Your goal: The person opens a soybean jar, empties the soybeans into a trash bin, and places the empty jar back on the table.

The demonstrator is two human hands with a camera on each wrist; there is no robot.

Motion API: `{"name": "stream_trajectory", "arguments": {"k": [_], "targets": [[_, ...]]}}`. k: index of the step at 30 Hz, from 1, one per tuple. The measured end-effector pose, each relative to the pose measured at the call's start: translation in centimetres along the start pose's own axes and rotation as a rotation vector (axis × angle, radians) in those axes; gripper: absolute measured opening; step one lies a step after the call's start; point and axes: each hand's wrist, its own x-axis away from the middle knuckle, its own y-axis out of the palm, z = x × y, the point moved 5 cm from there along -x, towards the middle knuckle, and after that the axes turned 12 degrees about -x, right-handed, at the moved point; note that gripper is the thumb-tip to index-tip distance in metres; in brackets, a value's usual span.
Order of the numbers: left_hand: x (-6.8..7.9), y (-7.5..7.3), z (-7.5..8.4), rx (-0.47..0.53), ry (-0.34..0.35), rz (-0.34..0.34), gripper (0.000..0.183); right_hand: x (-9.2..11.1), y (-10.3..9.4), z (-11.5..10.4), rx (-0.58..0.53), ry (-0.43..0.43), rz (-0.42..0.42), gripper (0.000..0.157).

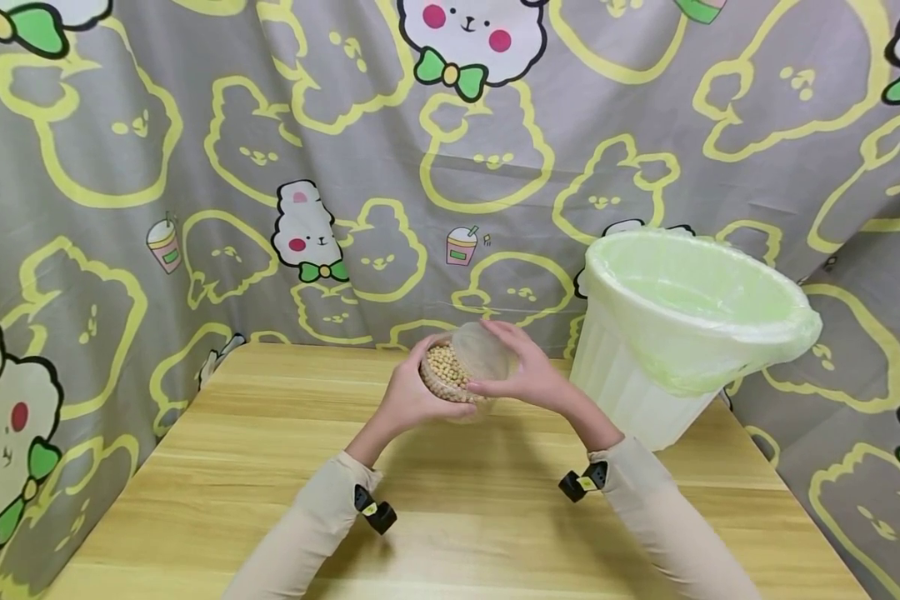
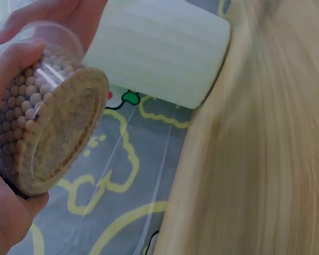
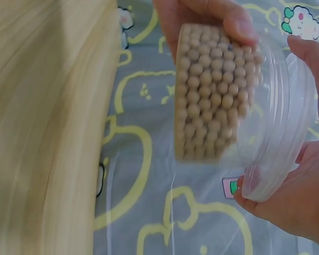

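Observation:
Over the far part of the table, my left hand [image 1: 408, 398] grips a clear plastic jar [image 2: 98, 87] round its side and holds it tilted. Small round beige balls [image 3: 212, 87] fill much of the jar; their exact kind is hard to tell. My right hand [image 1: 531, 373] holds a translucent round lid [image 1: 482, 350] by its edge, with the thumb and fingers on opposite sides. The lid slants across the right part of the jar's mouth, leaving the balls visible on the left. In the right wrist view, the lid [image 3: 282, 151] sits at the jar's mouth end.
A pale ribbed bin [image 1: 622, 367] with a light green liner bag [image 1: 720, 333] stands at the table's back right, close to my right forearm. The wooden table [image 1: 270, 458] ends at a patterned grey curtain [image 1: 390, 167] behind it.

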Motion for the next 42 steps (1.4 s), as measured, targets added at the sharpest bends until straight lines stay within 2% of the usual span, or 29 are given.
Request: {"name": "stream_trajectory", "arguments": {"k": [6,11,16,24,29,36,42], "targets": [[0.3,-1.5,-1.0,-0.018,-0.036,0.023,0.108,1.3,-1.7,1.7,0.012,0.07,0.023,0.093],[0.3,-3.1,-1.7,-0.027,-0.054,0.061,0.106,2.6,-2.6,4.1,0.038,0.128,0.021,0.096],[0.3,-4.2,-2.1,-0.029,-0.069,0.098,0.107,3.7,-2.0,7.0,0.117,0.18,-0.017,0.104],[0.2,-4.5,-2.0,0.001,-0.061,0.106,0.108,4.7,0.2,9.8,0.177,0.169,-0.094,0.112],[0.2,-4.7,-1.3,0.01,-0.062,0.103,0.108,5.1,1.6,11.4,0.263,0.187,-0.156,0.115],[0.8,-5.7,1.7,0.017,-0.065,0.082,0.105,5.4,2.7,12.5,0.308,0.195,-0.222,0.114],[0.8,-5.8,1.9,0.013,-0.057,0.085,0.102,5.7,3.2,13.3,0.346,0.197,-0.265,0.113]]}}
